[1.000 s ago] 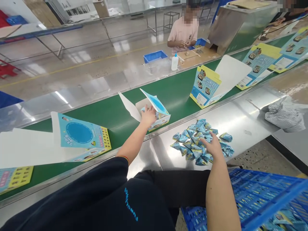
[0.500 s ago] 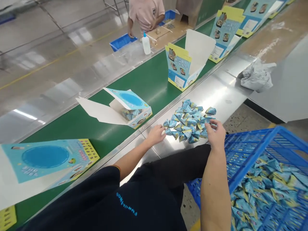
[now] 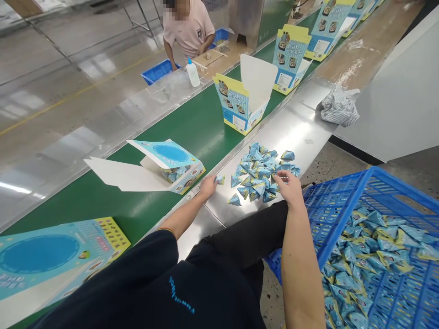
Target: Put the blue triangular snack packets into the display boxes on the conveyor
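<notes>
A pile of small blue triangular packets (image 3: 264, 171) lies on the steel ledge (image 3: 295, 130) in front of me. My left hand (image 3: 208, 185) is closed on one packet (image 3: 220, 179) at the ledge's edge, close to an open shallow box (image 3: 178, 171) with packets inside on the green belt (image 3: 202, 123). My right hand (image 3: 290, 186) rests on the near side of the pile, fingers curled over packets.
An upright open box (image 3: 240, 103) and another one (image 3: 290, 52) stand on the belt further along. A flat printed carton (image 3: 44, 256) lies at near left. A blue crate (image 3: 373, 256) of packets sits at my right. A striped cloth (image 3: 338, 108) lies on the ledge. A person in pink (image 3: 188, 27) works across the belt.
My left hand has drawn one packet out of the pile toward the box. The right hand stayed at the pile. The view has tilted down and to the right.
</notes>
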{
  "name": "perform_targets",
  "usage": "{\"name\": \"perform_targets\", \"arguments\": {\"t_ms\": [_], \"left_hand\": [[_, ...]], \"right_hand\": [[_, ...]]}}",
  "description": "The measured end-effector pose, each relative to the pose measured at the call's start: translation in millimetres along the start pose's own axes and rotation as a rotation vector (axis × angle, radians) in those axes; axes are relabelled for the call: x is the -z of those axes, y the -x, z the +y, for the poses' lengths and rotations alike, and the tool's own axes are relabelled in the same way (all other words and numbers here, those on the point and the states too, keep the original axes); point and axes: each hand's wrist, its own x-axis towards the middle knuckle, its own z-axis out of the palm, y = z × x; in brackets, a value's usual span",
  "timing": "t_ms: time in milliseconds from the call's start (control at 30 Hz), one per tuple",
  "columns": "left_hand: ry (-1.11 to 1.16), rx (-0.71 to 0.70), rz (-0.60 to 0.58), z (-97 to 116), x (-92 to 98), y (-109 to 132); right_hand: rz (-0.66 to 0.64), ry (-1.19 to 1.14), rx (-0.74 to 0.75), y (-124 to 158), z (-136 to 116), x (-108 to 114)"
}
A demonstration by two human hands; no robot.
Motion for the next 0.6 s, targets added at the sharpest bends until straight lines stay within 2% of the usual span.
{"name": "perform_targets", "arguments": {"t_ms": [167, 300, 400, 500, 600], "left_hand": [[-0.007, 0.096, 0.023, -23, -17.6, 54], [-0.003, 0.083, -0.021, -36, -27.5, 82], [-0.035, 0.081, -0.024, -41, -26.7, 88], [-0.077, 0.021, -0.087, -42, -20.0, 84], [-0.12, 0.021, -0.013, -40, -12.0, 78]], "right_hand": [[-0.029, -0.002, 0.017, 1, 0, -1], [-0.044, -0.004, 0.021, 1, 1, -2], [-0.056, 0.018, 0.029, 0, 2, -4], [-0.077, 0.031, 0.036, 0, 3, -4], [-0.086, 0.038, 0.037, 0, 4, -4]]}}
